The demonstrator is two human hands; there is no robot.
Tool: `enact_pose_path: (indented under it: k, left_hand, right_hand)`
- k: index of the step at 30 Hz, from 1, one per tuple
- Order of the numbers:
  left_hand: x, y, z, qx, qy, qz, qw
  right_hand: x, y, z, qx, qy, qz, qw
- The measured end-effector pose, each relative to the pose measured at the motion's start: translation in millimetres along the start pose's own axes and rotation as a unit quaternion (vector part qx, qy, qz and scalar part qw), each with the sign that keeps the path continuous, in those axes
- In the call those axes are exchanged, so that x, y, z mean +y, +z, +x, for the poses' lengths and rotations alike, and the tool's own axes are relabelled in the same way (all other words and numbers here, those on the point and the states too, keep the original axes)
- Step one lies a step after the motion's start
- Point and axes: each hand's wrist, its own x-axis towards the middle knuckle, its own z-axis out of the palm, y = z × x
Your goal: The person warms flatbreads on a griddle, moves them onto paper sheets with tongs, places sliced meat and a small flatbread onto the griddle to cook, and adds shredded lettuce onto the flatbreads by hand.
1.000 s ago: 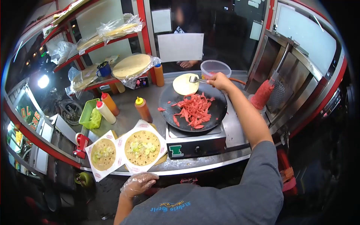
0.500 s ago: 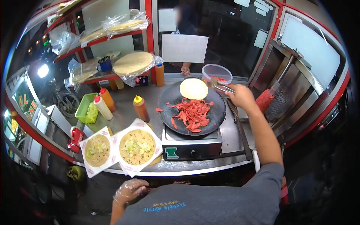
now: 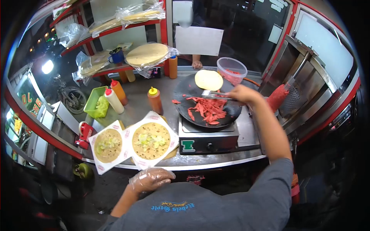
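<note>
My right hand (image 3: pixel 243 94) grips metal tongs (image 3: pixel 217 95), which reach left over the black pan (image 3: pixel 183 102). The tongs' tips lie at the far edge of a heap of red meat strips (image 3: pixel 210 111). A pale round flatbread (image 3: pixel 209 80) rests on the pan's far side. My left hand (image 3: pixel 152 179), in a clear plastic glove, is held in front of the counter edge with fingers curled together and nothing visible in them. Nearest to it, a flatbread with chopped lettuce (image 3: pixel 151 140) lies on white paper, beside a second flatbread with lettuce (image 3: pixel 108 145).
Sauce bottles (image 3: pixel 155 101) and a green basket of lettuce (image 3: pixel 96 106) stand left of the stove (image 3: pixel 208 140). Behind the pan is a clear plastic tub (image 3: pixel 232 70). A vertical meat spit (image 3: pixel 277 98) stands right. Another person's hand (image 3: pixel 197 64) shows beyond the counter.
My right hand has brought the tongs from the plastic tub down and left over the meat in the pan. The left hand has risen toward the counter edge. The view has shifted slightly.
</note>
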Motion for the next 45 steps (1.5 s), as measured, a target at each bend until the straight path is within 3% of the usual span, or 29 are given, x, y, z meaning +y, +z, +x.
enact_pose_path:
  k: [2,4,7,8,10,12,15,17,20,23,26,30,31,32,35,36,39,40,44,45]
  left_hand:
    - [-9,0,-32,0.014,-0.061,-0.014,0.998]
    - [-20,5,-59,0.071,-0.077,-0.009,0.994]
    - [-23,10,-76,0.085,-0.093,-0.021,0.992]
    - [-19,5,-69,0.070,-0.086,-0.019,0.994]
    - [-21,-2,-58,0.006,-0.079,0.014,0.997]
    - [-15,-12,-42,0.006,-0.060,0.022,0.998]
    - [-20,-17,-41,0.051,-0.019,0.025,0.998]
    - [-25,-16,-49,0.047,-0.039,0.021,0.998]
    - [-24,-10,-62,0.021,-0.076,-0.006,0.997]
    - [-31,-7,-72,0.008,-0.081,-0.025,0.996]
    - [-48,3,-77,-0.010,-0.074,-0.041,0.996]
    - [-45,-9,-44,-0.050,-0.025,-0.020,0.998]
    - [-48,-8,-37,-0.060,-0.005,-0.018,0.998]
    - [-50,-6,-29,-0.071,0.016,-0.017,0.997]
    - [-38,-10,-2,-0.112,0.051,0.002,0.992]
    - [-32,-12,2,-0.113,0.067,0.017,0.991]
    - [-31,-11,-5,-0.052,0.119,-0.014,0.991]
    - [-35,-10,-12,-0.052,0.100,-0.013,0.994]
    - [-55,-4,-55,-0.021,0.001,-0.059,0.998]
    - [-59,-2,-67,-0.021,-0.027,-0.071,0.997]
  right_hand:
    - [40,-42,-38,0.003,0.043,0.127,0.991]
    - [73,-61,-62,0.122,0.055,0.150,0.980]
    - [72,-41,-55,0.063,0.111,0.208,0.970]
    - [63,-25,-39,-0.017,0.086,0.225,0.970]
    - [41,21,-11,0.001,0.005,0.184,0.983]
    - [1,19,-18,0.091,-0.071,0.023,0.993]
    - [-29,10,-65,0.238,-0.119,-0.089,0.960]
    - [-30,25,-89,0.346,-0.151,-0.152,0.913]
    - [-23,54,-119,0.316,-0.105,-0.305,0.892]
    - [-39,51,-155,0.292,0.015,-0.157,0.943]
    - [-16,89,-138,0.271,-0.029,-0.172,0.946]
    - [-49,101,-116,0.387,0.004,-0.134,0.912]
    - [-64,101,-108,0.402,-0.050,-0.050,0.913]
    - [-87,106,-100,0.358,-0.021,0.069,0.931]
    - [-114,129,-58,0.209,-0.030,0.192,0.958]
    - [-120,126,-51,0.150,0.015,0.119,0.981]
    - [-100,128,-60,0.255,0.008,-0.039,0.966]
    - [-103,125,-79,0.250,0.037,0.022,0.967]
    - [-67,161,-124,0.317,-0.144,0.007,0.937]
    - [-62,159,-117,0.331,-0.123,-0.004,0.936]
